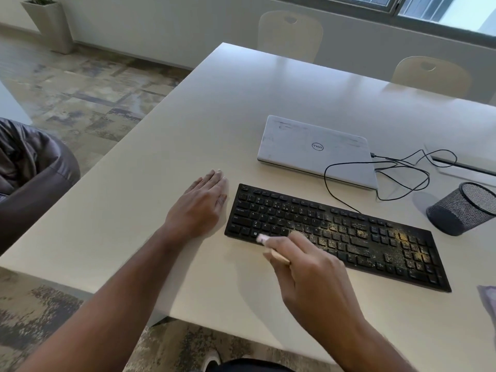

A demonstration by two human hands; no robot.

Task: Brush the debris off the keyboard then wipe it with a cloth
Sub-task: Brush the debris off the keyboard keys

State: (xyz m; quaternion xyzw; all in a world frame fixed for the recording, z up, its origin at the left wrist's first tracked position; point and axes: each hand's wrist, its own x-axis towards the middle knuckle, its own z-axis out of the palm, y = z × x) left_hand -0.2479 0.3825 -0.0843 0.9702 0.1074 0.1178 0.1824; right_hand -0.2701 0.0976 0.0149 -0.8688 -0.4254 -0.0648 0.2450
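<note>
The right hand (pixel 308 267) pinches a small brush (pixel 271 245) at the near edge of the keyboard (pixel 335 232); the left hand (pixel 204 202) lies flat, fingers straight, on the surface (pixel 188 130) just beside the keyboard's left end. The left keys look clean, while yellowish debris (pixel 354 237) covers the middle and right, so brushing seems partly done and wiping not begun. A cloth (pixel 488 299) shows at the right edge. Beyond lie a closed laptop (pixel 308 146), a looping cable (pixel 389 170) and a mesh cup (pixel 461 208) on its side
</note>
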